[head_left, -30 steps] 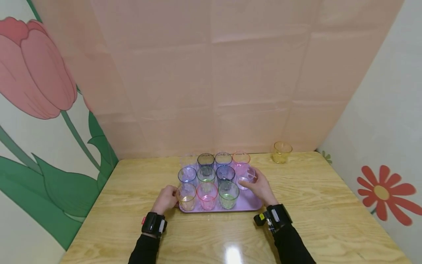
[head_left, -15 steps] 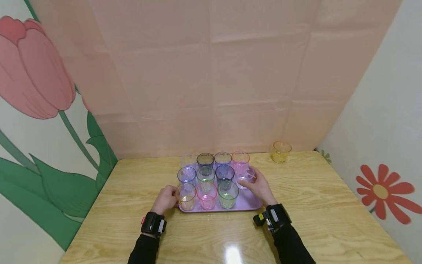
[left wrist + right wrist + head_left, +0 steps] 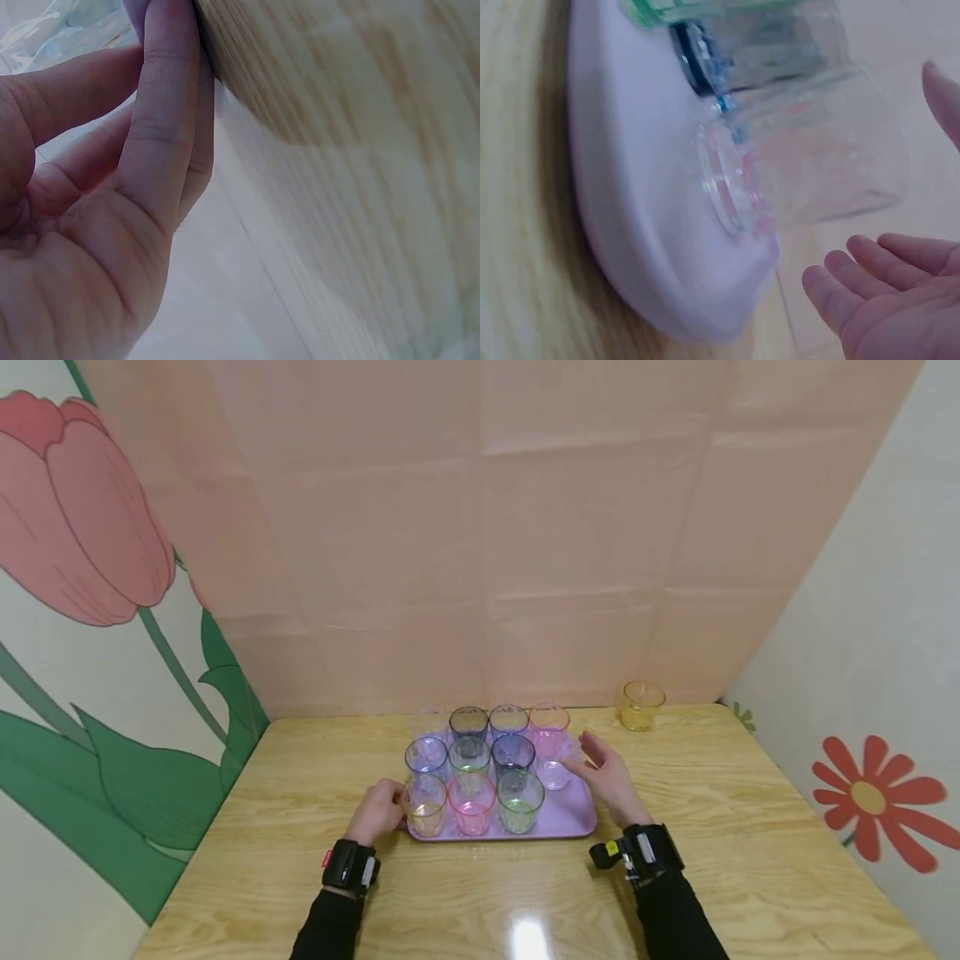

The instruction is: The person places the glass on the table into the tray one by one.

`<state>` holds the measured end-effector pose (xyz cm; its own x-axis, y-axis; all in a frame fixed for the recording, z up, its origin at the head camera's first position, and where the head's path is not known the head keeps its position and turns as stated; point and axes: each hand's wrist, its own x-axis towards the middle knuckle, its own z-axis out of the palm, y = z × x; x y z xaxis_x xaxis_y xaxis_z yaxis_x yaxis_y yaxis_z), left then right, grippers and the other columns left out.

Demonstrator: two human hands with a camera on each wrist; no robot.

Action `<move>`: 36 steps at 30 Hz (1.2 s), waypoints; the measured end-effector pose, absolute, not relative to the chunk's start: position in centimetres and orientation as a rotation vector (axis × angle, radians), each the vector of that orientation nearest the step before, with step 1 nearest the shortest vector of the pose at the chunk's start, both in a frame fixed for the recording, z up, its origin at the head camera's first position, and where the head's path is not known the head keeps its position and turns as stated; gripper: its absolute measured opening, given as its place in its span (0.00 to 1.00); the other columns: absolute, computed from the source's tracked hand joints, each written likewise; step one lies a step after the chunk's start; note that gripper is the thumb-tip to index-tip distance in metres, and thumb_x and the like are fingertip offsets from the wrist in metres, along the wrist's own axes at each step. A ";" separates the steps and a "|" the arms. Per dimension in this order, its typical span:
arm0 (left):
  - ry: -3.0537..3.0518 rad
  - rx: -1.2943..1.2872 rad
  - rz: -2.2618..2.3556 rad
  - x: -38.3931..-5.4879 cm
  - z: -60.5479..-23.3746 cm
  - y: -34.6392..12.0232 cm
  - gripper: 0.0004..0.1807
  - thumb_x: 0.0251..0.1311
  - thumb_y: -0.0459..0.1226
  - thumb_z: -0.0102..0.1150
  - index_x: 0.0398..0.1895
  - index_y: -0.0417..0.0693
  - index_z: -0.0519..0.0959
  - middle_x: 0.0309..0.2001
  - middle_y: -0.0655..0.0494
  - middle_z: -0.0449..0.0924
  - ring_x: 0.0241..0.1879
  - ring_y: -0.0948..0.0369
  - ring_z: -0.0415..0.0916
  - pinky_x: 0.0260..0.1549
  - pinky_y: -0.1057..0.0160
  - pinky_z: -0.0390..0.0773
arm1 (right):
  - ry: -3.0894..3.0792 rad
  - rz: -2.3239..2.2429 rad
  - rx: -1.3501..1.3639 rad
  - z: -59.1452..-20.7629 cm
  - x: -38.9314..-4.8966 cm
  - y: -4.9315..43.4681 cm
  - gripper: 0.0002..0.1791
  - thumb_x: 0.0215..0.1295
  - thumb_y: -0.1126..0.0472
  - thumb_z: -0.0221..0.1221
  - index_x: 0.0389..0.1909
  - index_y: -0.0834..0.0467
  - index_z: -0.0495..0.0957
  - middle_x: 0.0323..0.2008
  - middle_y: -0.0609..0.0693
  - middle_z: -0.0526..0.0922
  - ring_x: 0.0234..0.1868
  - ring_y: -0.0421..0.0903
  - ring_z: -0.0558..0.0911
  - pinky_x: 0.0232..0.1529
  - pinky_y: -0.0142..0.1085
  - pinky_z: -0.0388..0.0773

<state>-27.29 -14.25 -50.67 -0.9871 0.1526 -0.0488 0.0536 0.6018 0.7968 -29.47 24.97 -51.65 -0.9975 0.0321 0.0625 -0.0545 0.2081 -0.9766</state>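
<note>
A lilac tray [image 3: 570, 818] bears several see-through tumblers in rows, with tinted rims and bases. At its front left corner my left hand [image 3: 375, 814] pinches the tray's edge, beside the amber-rimmed tumbler [image 3: 425, 810]. The left wrist view shows thumb and fingers meeting at a lilac sliver of tray [image 3: 135, 16]. My right hand [image 3: 611, 781] is off the tray's right side, fingers spread and holding nothing. Just left of it stands a colourless tumbler [image 3: 825, 154], upright on the tray and apart from the fingers [image 3: 829, 292] in the right wrist view.
A yellow tumbler [image 3: 641, 708] stands alone near the table's back right corner. The wooden table [image 3: 300, 777] meets a peach sheet [image 3: 480, 568] behind. Beside the colourless tumbler, bare tray surface shows at the front right.
My right hand has let go of the colourless tumbler and drawn back to the right, its fingers opening. The tumbler stays on the tray. My left hand keeps its place.
</note>
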 end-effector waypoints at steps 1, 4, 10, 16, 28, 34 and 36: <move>2.710 0.176 1.346 -27.3 -50.7 -14.2 0.08 0.58 0.20 0.53 0.25 0.36 0.78 0.23 0.54 0.73 0.23 0.60 0.76 0.23 0.63 0.81 | -2.363 1.942 0.003 -51.6 -29.5 25.2 0.45 0.71 0.54 0.63 0.78 0.69 0.50 0.76 0.68 0.55 0.77 0.63 0.55 0.75 0.53 0.56; 2.712 0.181 1.348 -27.3 -50.6 -14.3 0.08 0.59 0.21 0.53 0.25 0.34 0.78 0.23 0.54 0.73 0.23 0.60 0.76 0.23 0.63 0.81 | -2.296 1.958 -0.079 -51.6 -29.5 25.7 0.39 0.75 0.52 0.58 0.76 0.69 0.55 0.75 0.68 0.59 0.76 0.61 0.60 0.74 0.52 0.59; 2.747 0.202 1.329 -27.2 -50.7 -14.3 0.07 0.59 0.21 0.53 0.27 0.34 0.80 0.22 0.55 0.73 0.23 0.60 0.77 0.23 0.65 0.79 | -2.255 1.945 -0.197 -51.7 -29.6 26.5 0.36 0.76 0.51 0.57 0.75 0.67 0.59 0.73 0.64 0.64 0.73 0.57 0.65 0.72 0.49 0.63; 2.782 0.238 1.313 -27.1 -50.8 -14.3 0.09 0.60 0.22 0.52 0.25 0.35 0.80 0.21 0.56 0.73 0.23 0.60 0.77 0.22 0.65 0.79 | -2.242 1.886 -0.274 -52.0 -29.8 27.4 0.33 0.76 0.53 0.57 0.74 0.66 0.62 0.72 0.64 0.66 0.71 0.55 0.67 0.65 0.37 0.69; 2.755 0.223 1.310 -27.4 -51.0 -14.5 0.09 0.60 0.23 0.53 0.24 0.37 0.78 0.23 0.56 0.74 0.24 0.61 0.77 0.23 0.66 0.78 | -2.043 1.751 -0.525 -51.0 -31.9 30.3 0.33 0.74 0.53 0.58 0.74 0.61 0.64 0.72 0.59 0.66 0.70 0.56 0.68 0.59 0.40 0.73; 2.774 0.227 1.304 -27.6 -50.9 -14.5 0.09 0.58 0.22 0.52 0.23 0.39 0.77 0.22 0.56 0.73 0.24 0.60 0.76 0.23 0.66 0.78 | -2.081 1.636 -0.556 -51.0 -33.3 31.8 0.38 0.71 0.55 0.60 0.76 0.63 0.58 0.72 0.63 0.63 0.71 0.60 0.65 0.67 0.52 0.67; 2.776 0.223 1.285 -27.6 -50.9 -14.5 0.09 0.56 0.21 0.53 0.23 0.39 0.77 0.22 0.56 0.73 0.24 0.60 0.76 0.22 0.66 0.77 | -2.103 1.601 -0.578 -51.2 -33.7 32.3 0.39 0.70 0.56 0.61 0.76 0.65 0.57 0.72 0.64 0.63 0.70 0.61 0.65 0.67 0.52 0.67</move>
